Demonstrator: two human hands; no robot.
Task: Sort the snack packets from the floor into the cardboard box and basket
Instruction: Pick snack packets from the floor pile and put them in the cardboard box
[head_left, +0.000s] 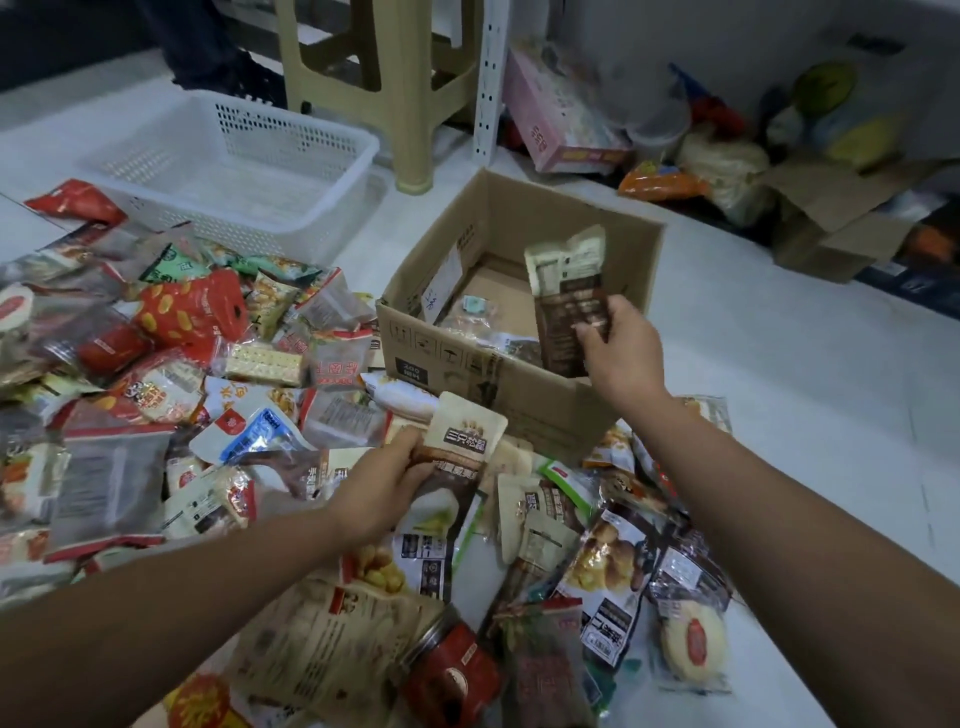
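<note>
- right hand (618, 345) is raised over the box (457, 371), its fingers and thumb curled. it pinches the lower end of a brown packet (566, 296).
- the brown packet stands upright with its cream top pointing up, above the box's near right corner.
- left hand (382, 486) is down on the pile (182, 353). its fingers are curled round the left edge of a cream packet (465, 441) with a dark label.
- the cream packet is tilted up, just in front of the box's near wall.
- floor (779, 395) is pale and smooth. snack packets in red, green, cream and brown lie heaped on it, from the far left, under both forearms, to the right of the box.
- a jar (449, 670) with a red label lies on its side in the pile near the bottom edge.
- box is open and stands on the floor, with the pile touching its near and left walls. a few packets (483, 325) lie on its bottom.
- basket (291, 137) is white with perforated walls. it stands behind the pile, left of the box and apart from it, with packets lying against its near wall.
- behind, a tan stool (374, 78) stands between basket and box, with a white perforated post (491, 78) beside it.
- along the far wall lie a pink carton (561, 130), loose bags and a second box (831, 228), all blurred.
</note>
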